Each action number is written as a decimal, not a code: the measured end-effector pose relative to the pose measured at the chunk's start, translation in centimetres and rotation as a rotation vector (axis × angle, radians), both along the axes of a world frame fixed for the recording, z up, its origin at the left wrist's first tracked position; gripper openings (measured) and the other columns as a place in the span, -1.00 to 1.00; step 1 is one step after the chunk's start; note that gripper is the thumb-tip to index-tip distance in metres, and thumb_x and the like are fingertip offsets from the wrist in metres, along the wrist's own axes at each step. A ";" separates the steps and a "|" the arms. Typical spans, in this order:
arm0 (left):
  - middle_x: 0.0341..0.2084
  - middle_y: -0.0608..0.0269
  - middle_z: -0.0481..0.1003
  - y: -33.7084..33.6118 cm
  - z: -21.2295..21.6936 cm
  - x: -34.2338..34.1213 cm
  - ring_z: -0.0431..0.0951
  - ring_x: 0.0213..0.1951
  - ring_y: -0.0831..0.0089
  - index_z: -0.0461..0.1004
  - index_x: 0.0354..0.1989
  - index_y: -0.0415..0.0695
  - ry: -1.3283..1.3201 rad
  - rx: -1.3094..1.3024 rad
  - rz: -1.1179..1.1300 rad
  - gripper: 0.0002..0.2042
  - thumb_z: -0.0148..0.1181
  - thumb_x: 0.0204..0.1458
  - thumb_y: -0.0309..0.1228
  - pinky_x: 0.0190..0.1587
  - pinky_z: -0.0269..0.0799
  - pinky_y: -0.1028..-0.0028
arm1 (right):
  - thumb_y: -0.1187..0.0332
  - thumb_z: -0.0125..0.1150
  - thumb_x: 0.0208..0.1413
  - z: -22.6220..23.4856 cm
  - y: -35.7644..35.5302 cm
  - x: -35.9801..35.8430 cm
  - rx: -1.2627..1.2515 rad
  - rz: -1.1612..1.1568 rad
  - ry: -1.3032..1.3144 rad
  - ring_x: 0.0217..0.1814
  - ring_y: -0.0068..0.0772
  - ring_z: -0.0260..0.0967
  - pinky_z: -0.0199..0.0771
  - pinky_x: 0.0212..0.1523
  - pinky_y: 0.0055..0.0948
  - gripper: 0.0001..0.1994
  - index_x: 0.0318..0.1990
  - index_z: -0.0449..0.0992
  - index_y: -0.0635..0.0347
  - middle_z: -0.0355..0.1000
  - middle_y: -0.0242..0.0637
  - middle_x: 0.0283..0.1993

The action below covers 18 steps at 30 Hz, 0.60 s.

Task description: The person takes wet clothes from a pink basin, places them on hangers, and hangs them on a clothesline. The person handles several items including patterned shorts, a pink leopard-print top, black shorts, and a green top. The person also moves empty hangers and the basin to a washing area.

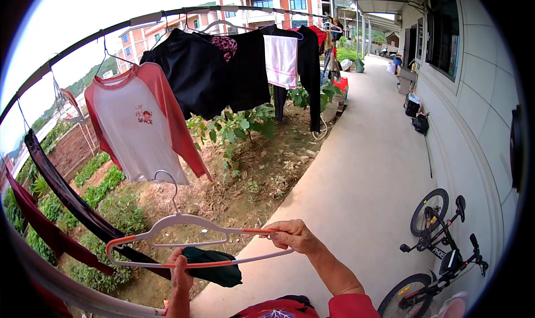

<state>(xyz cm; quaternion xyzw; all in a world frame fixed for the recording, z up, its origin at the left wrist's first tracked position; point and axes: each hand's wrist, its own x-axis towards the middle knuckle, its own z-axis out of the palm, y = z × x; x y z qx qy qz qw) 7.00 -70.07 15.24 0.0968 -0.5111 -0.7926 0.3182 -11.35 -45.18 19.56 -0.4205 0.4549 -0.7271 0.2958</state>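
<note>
A grey-white clothes hanger (190,220) with orange grip strips is held in front of me, its metal hook upward. My right hand (292,237) is closed on its right shoulder, by an orange strip. My left hand (181,273) is closed at the lower bar, with a bunched dark green cloth (214,273) in it. That cloth sits behind the bar, and its shape cannot be made out. Beyond the hook hangs a white long-sleeved shirt (139,117) with pink-red sleeves.
A curved metal rail (184,10) carries black garments (189,75), a white towel (281,61) and other laundry. Dark red cloth (50,223) hangs at the left. Plants and soil border the concrete walkway (362,151). A black bicycle (440,251) stands by the right wall.
</note>
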 end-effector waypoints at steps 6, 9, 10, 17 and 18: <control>-0.62 0.45 0.36 6.7 1.1 -3.3 0.31 -0.54 0.65 0.42 -0.54 -0.17 -0.179 -0.056 0.178 -0.75 0.11 0.06 -0.26 -0.47 0.22 0.58 | 0.40 0.10 0.12 -3.2 7.6 -2.4 0.232 0.162 -0.058 -0.46 -0.64 0.25 0.25 -0.49 -0.65 -0.74 -0.08 0.43 0.37 0.33 -0.42 -0.51; -0.65 0.44 0.37 10.7 3.0 -4.7 0.33 -0.54 0.63 0.42 -0.58 -0.21 -0.290 -0.260 -0.082 -0.66 0.04 0.09 -0.18 -0.46 0.24 0.56 | 0.37 0.11 0.09 -4.2 10.9 -4.1 0.323 0.325 -0.086 -0.42 -0.62 0.33 0.37 -0.38 -0.64 -0.68 -0.03 0.38 0.33 0.40 -0.37 -0.39; -0.68 0.42 0.35 12.0 3.3 -5.4 0.33 -0.53 0.63 0.42 -0.61 -0.21 -0.336 -0.305 -0.157 -0.59 -0.01 0.10 -0.11 -0.47 0.22 0.55 | 0.36 0.11 0.08 -4.4 11.8 -4.7 0.343 0.362 -0.133 -0.39 -0.60 0.35 0.40 -0.35 -0.62 -0.67 -0.01 0.37 0.32 0.42 -0.34 -0.36; -0.70 0.44 0.15 18.2 1.7 -8.7 0.15 -0.55 0.61 0.29 -0.64 -0.18 -0.442 -0.688 -0.443 -0.60 -0.02 0.11 -0.13 -0.50 0.05 0.51 | 0.20 0.07 0.13 -3.6 14.5 -6.4 0.470 0.309 -0.082 -0.42 -0.60 0.39 0.43 -0.37 -0.59 -0.62 0.05 0.34 0.21 0.44 -0.38 -0.30; -0.71 0.45 0.14 18.9 1.7 -8.8 0.15 -0.56 0.62 0.29 -0.65 -0.17 -0.463 -0.673 -0.439 -0.60 -0.01 0.10 -0.12 -0.51 0.05 0.51 | 0.19 0.07 0.14 -4.0 15.1 -6.1 0.459 0.314 -0.064 -0.42 -0.60 0.38 0.42 -0.42 -0.61 -0.61 0.05 0.33 0.20 0.43 -0.39 -0.33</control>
